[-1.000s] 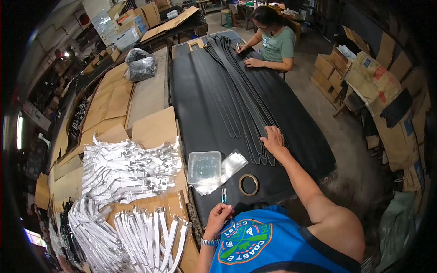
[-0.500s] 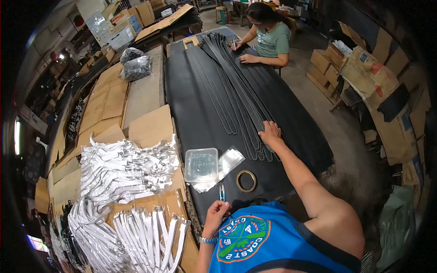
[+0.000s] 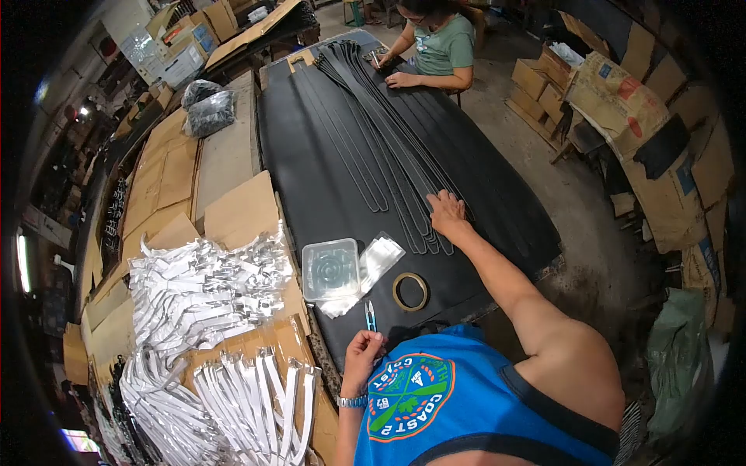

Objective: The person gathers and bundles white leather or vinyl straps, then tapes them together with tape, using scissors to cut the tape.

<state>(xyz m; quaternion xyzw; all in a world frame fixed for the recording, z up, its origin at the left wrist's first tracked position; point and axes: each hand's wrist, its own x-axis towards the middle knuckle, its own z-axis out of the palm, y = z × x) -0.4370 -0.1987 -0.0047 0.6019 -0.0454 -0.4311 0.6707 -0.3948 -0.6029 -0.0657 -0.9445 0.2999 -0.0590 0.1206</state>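
Observation:
My left hand is closed on a pair of small blue-handled thread snips, whose blades point away from me. My right hand rests, fingers apart and slightly bent, on the right side of a bundle of long black belts near their rounded ends. These belts run lengthwise over a black-covered table. Beside the snips lie a clear plastic tub and clear plastic sleeves. A roll of tape lies flat between my two hands.
Across the table a co-worker in a green shirt bends over the belts' far ends. White straps in clear wrapping are heaped on cardboard at my left. Cardboard boxes stand on the floor to the right.
The whole view has shifted, so the table and belts sit further up and left. My right hand's fingers have spread a little on the belts. My left hand still holds the snips.

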